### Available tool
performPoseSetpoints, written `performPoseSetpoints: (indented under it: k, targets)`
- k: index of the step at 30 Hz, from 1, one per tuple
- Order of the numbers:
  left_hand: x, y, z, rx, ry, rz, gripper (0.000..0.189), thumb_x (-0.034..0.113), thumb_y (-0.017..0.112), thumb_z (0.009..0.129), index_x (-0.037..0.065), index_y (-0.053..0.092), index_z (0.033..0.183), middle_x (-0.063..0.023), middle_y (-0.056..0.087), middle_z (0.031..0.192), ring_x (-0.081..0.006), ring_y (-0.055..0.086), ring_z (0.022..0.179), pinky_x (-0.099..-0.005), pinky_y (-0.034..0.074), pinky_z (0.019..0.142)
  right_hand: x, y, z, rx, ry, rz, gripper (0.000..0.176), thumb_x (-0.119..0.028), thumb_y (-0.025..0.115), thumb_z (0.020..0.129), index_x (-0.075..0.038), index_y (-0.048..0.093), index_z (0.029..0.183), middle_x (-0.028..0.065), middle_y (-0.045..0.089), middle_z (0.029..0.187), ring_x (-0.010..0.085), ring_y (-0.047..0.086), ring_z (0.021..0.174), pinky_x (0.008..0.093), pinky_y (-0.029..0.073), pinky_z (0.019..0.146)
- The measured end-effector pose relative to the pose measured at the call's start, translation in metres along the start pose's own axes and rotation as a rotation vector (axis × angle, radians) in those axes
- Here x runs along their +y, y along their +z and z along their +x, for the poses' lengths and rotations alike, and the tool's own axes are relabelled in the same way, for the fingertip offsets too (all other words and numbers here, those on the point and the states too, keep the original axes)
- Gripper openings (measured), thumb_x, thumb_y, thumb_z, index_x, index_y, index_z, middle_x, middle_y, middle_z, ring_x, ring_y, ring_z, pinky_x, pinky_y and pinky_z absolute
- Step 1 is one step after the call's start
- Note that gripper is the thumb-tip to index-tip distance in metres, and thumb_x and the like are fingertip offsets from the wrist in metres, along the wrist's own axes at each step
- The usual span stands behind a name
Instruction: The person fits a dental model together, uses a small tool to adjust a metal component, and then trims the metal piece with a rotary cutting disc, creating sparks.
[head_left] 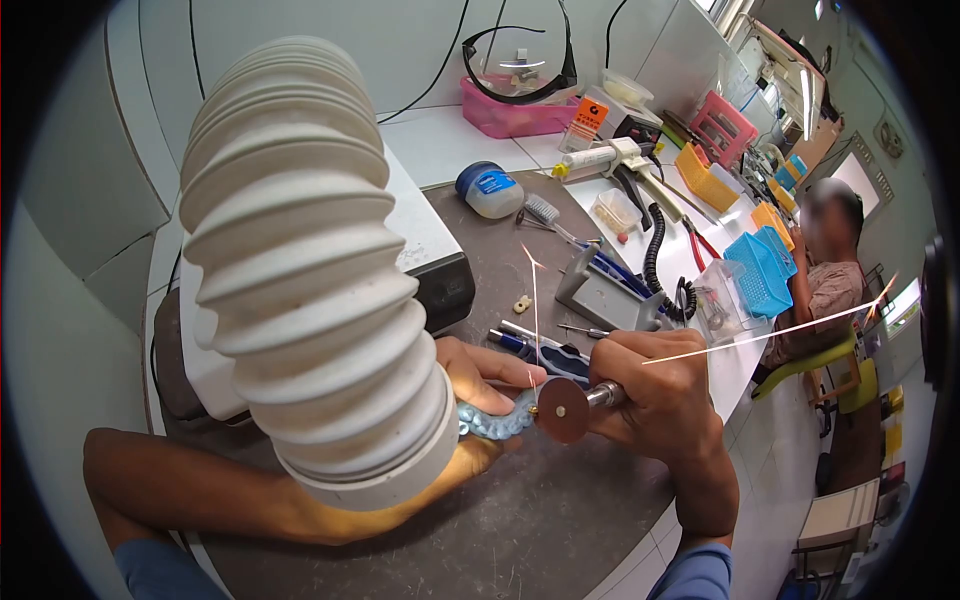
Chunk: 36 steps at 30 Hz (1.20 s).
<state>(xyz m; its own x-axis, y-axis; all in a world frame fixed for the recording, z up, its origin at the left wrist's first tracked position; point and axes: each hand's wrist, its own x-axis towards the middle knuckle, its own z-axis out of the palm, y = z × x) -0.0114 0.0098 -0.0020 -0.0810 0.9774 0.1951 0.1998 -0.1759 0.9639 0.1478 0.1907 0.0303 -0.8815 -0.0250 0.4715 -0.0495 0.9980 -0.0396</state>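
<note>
Just to the right of the wide white ribbed plastic extraction hose (300,260), whose mouth hangs over the work, the left hand (478,372) grips a pale blue arch-shaped dental cast (495,422). Its fingers (500,365) are curled tightly round the cast's upper edge, and the palm shows under it below the hose rim.

Further right of the hose, the right hand (660,390) is closed round a slim metal rotary handpiece (605,395), its fingers (640,350) wrapped snugly about the shaft. The handpiece's round brown cutting disc (562,410) touches the right end of the cast, and thin bright sparks streak up and to the right from there. Both hands hover low over the dark grey curved surface (540,520).

Behind the hose and to its right lies a small white jar with a blue lid (490,190). Beyond that is a pink plastic tray (510,115) (dark safety glasses (520,70) sit on top). Far to the right of the hose, another person (830,270) sits on a green chair.
</note>
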Motion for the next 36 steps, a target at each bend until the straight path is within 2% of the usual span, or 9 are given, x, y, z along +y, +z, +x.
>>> performPoseSetpoints:
  k: [5,11,13,23,29,31,32,34,36]
  targets:
    - [0.0,0.0,-0.003,0.069,0.133,-0.025,0.031,-0.002,0.067,0.087,0.006,0.049,0.111,-0.0114,0.06,0.12,-0.0144,0.061,0.111,-0.0241,0.048,0.096,0.0,0.0,0.0,-0.005,0.009,-0.001,0.05,-0.046,0.084,0.068,-0.011,0.049,0.062,-0.0011,0.049,0.053,0.0153,0.054,0.043,0.0317,0.037,0.039]
    - [0.016,-0.009,0.014,-0.212,-0.332,-0.086,0.029,-0.001,0.068,0.087,0.006,0.052,0.11,-0.0122,0.058,0.124,-0.0154,0.062,0.11,-0.0235,0.049,0.093,0.001,0.0,0.0,-0.002,-0.007,0.006,0.05,-0.046,0.084,0.068,-0.011,0.048,0.062,-0.0012,0.049,0.053,0.0147,0.054,0.043,0.0315,0.037,0.039]
    - [-0.003,0.006,0.0,0.164,0.144,-0.12,0.024,0.0,0.068,0.087,0.005,0.057,0.108,-0.0108,0.06,0.121,-0.0137,0.062,0.108,-0.0221,0.049,0.093,0.0,0.0,0.0,-0.011,0.013,0.004,0.05,-0.046,0.084,0.068,-0.011,0.048,0.062,-0.0012,0.049,0.053,0.0146,0.054,0.043,0.0314,0.037,0.039]
    - [0.014,-0.011,0.013,-0.204,-0.22,0.156,0.023,0.002,0.07,0.084,0.003,0.063,0.107,-0.0098,0.064,0.116,-0.0124,0.063,0.103,-0.0227,0.048,0.088,-0.001,0.0,0.0,-0.008,0.032,-0.013,0.05,-0.049,0.082,0.069,-0.012,0.049,0.061,-0.0016,0.048,0.052,0.0142,0.054,0.043,0.0322,0.035,0.039]
    - [0.002,-0.001,0.008,0.201,0.132,-0.103,0.028,0.002,0.069,0.084,0.003,0.064,0.112,-0.0084,0.067,0.107,-0.0097,0.062,0.099,-0.0209,0.047,0.085,-0.001,0.001,-0.001,0.014,0.051,0.004,0.051,-0.05,0.081,0.07,-0.012,0.049,0.061,-0.0019,0.048,0.052,0.0141,0.054,0.043,0.0325,0.034,0.039]
    - [0.02,-0.022,0.029,-0.209,-0.659,-0.438,0.027,0.0,0.071,0.083,0.005,0.061,0.108,-0.0101,0.064,0.117,-0.0128,0.063,0.103,-0.0229,0.049,0.087,-0.001,0.001,-0.001,0.0,0.045,-0.011,0.051,-0.05,0.082,0.07,-0.012,0.049,0.061,-0.0017,0.048,0.052,0.0141,0.054,0.043,0.0323,0.034,0.039]
    - [0.019,-0.017,0.023,-0.208,-0.658,-0.437,0.027,0.0,0.071,0.083,0.005,0.061,0.108,-0.0101,0.064,0.117,-0.0128,0.063,0.103,-0.0229,0.049,0.087,-0.001,0.001,-0.001,0.001,0.044,-0.011,0.051,-0.05,0.082,0.07,-0.012,0.049,0.061,-0.0017,0.048,0.052,0.0141,0.054,0.043,0.0323,0.034,0.039]
    - [0.012,0.0,0.003,0.09,-0.024,-0.035,0.027,-0.002,0.07,0.084,0.005,0.061,0.108,-0.0109,0.063,0.12,-0.0144,0.063,0.104,-0.0225,0.049,0.088,0.0,0.002,-0.001,0.004,0.035,0.002,0.05,-0.049,0.082,0.069,-0.012,0.049,0.061,-0.0015,0.048,0.052,0.014,0.054,0.043,0.0321,0.034,0.039]
    - [-0.006,0.003,0.0,0.12,0.05,-0.09,0.026,0.0,0.069,0.084,0.004,0.063,0.109,-0.0104,0.064,0.118,-0.0138,0.063,0.103,-0.022,0.048,0.087,0.001,0.002,-0.001,0.005,0.023,0.005,0.05,-0.048,0.083,0.069,-0.012,0.049,0.062,-0.0015,0.049,0.052,0.014,0.054,0.044,0.032,0.034,0.039]
